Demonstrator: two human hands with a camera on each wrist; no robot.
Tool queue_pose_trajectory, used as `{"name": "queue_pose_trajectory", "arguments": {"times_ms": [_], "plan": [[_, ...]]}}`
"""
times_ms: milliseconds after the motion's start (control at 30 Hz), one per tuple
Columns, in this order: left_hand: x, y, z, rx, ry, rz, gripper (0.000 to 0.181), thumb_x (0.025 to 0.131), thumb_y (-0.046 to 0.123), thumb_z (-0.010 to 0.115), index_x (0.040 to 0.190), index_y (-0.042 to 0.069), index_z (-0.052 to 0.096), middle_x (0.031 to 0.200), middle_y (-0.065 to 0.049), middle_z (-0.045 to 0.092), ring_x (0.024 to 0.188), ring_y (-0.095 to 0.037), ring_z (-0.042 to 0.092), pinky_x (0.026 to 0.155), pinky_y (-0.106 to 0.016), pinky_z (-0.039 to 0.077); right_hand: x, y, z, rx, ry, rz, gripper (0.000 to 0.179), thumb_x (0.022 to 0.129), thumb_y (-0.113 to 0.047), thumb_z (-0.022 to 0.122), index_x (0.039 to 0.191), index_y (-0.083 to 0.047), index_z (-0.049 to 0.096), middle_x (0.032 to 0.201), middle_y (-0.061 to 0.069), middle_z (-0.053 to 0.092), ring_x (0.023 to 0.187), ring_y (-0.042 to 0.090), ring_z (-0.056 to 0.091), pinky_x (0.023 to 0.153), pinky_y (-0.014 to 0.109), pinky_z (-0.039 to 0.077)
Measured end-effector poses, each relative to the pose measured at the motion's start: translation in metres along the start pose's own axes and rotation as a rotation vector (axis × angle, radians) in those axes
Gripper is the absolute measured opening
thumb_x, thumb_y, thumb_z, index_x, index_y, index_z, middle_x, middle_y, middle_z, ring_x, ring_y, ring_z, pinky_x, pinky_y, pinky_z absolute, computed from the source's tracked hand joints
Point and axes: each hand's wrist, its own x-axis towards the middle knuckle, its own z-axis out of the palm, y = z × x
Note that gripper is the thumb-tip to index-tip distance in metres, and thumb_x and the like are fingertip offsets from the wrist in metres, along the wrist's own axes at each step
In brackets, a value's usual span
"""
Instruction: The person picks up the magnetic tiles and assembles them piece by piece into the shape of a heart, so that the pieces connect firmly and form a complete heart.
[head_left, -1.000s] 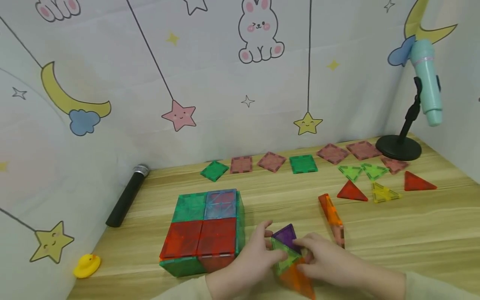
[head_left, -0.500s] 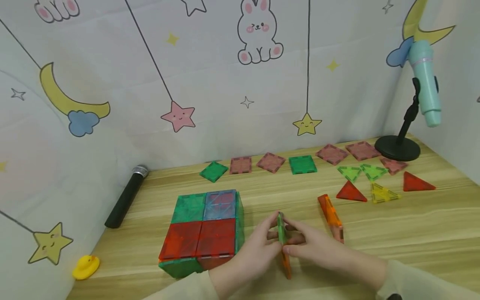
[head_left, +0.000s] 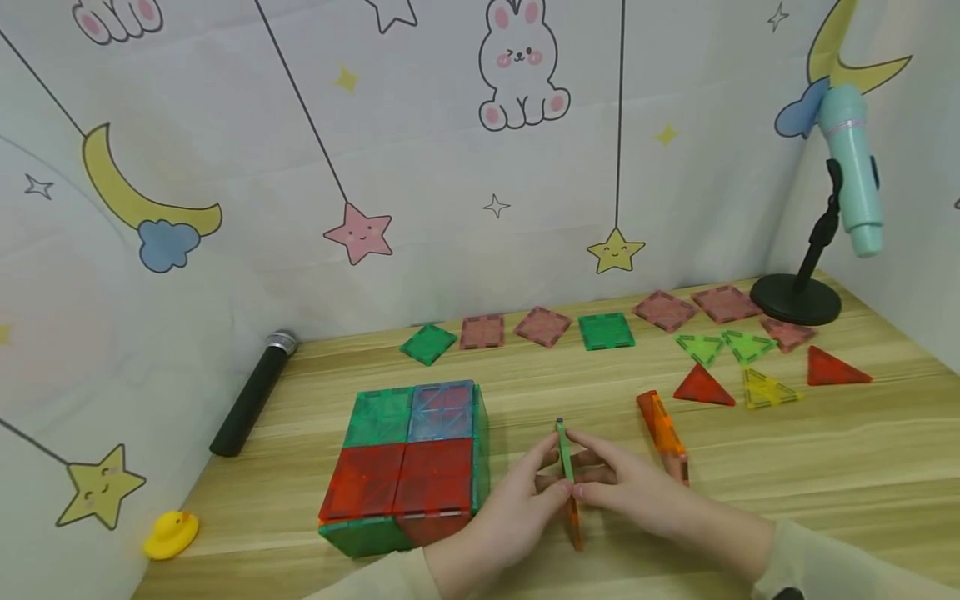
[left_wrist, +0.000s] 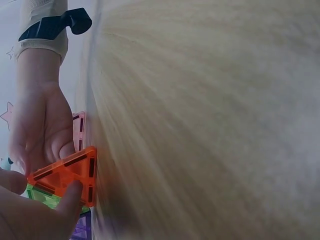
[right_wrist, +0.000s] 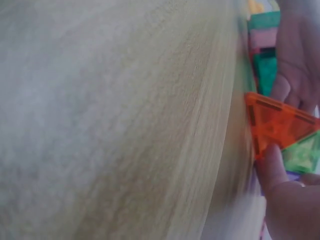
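Between my two hands, a joined panel of triangular magnetic tiles stands on edge, nearly edge-on in the head view. It has an orange tile (left_wrist: 86,170) nearest me, a light green tile (head_left: 565,450) beyond it, and a purple tile (left_wrist: 82,230). My left hand (head_left: 513,508) holds the panel from the left, its thumb on the orange tile. From the right, my right hand (head_left: 637,496) grips it with bent fingers and thumb. The panel's lower edge is at the tabletop. Left of my left hand sits a box of magnetic tiles (head_left: 435,475), with green, blue and red squares on top.
A narrow upright orange and red tile piece (head_left: 663,429) stands to the right. Loose square tiles (head_left: 542,326) line the back, with triangular tiles (head_left: 702,386) at the right. A black microphone (head_left: 258,392), a rubber duck (head_left: 172,534) and a teal microphone on a stand (head_left: 852,171) flank the area.
The triangular tile panel has turned from lying tilted, face showing, to standing upright on edge. My hands have come round to its two sides. In the last half second they barely moved.
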Motion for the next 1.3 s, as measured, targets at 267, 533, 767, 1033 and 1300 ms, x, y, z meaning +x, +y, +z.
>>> {"name": "queue_pose_trajectory", "arguments": {"times_ms": [267,533,767,1033,1300], "plan": [[0.0,0.0,0.001,-0.016,0.021,-0.032,0.064,0.093,0.013,0.059,0.148,0.012,0.027,0.139,-0.016,0.039,0.114,-0.025,0.054,0.082,-0.038,0.05,-0.005,-0.007,-0.003,-0.065,0.002,0.0,0.073,0.09,-0.025,0.064,0.149,-0.007,0.024,0.135,0.026,0.042,0.118,0.037,0.05,0.088,0.043,0.047],[0.0,-0.008,-0.001,0.016,0.045,-0.121,0.079,0.085,0.018,0.069,0.149,0.012,0.023,0.141,-0.016,0.038,0.115,-0.026,0.051,0.084,-0.041,0.049,-0.008,-0.06,-0.04,-0.496,0.079,-0.07,0.068,0.088,-0.035,0.064,0.145,-0.011,0.035,0.129,0.013,0.051,0.11,0.03,0.051,0.08,0.037,0.05],[-0.001,-0.012,-0.003,0.102,0.005,-0.126,0.088,0.082,0.023,0.073,0.15,0.014,0.018,0.141,-0.01,0.038,0.12,-0.026,0.047,0.09,-0.044,0.045,0.026,-0.063,-0.146,-0.862,0.168,-0.029,0.06,0.092,-0.037,0.058,0.14,-0.003,0.042,0.122,0.02,0.057,0.103,0.032,0.056,0.077,0.047,0.049],[0.002,-0.011,-0.004,0.153,-0.052,-0.17,0.092,0.081,0.026,0.074,0.151,0.018,0.015,0.141,-0.007,0.04,0.121,-0.022,0.048,0.095,-0.044,0.042,0.064,0.001,-0.191,-0.913,0.075,0.0,0.062,0.092,-0.03,0.061,0.138,0.006,0.04,0.134,0.034,0.04,0.116,0.049,0.043,0.089,0.061,0.038],[-0.001,-0.012,-0.006,0.13,-0.056,-0.189,0.091,0.082,0.028,0.074,0.15,0.017,0.015,0.14,-0.005,0.039,0.122,-0.021,0.047,0.093,-0.042,0.043,0.092,0.016,-0.186,-1.023,-0.046,-0.068,0.051,0.084,-0.015,0.063,0.13,0.004,0.052,0.134,0.032,0.042,0.125,0.051,0.031,0.098,0.069,0.017]]}}
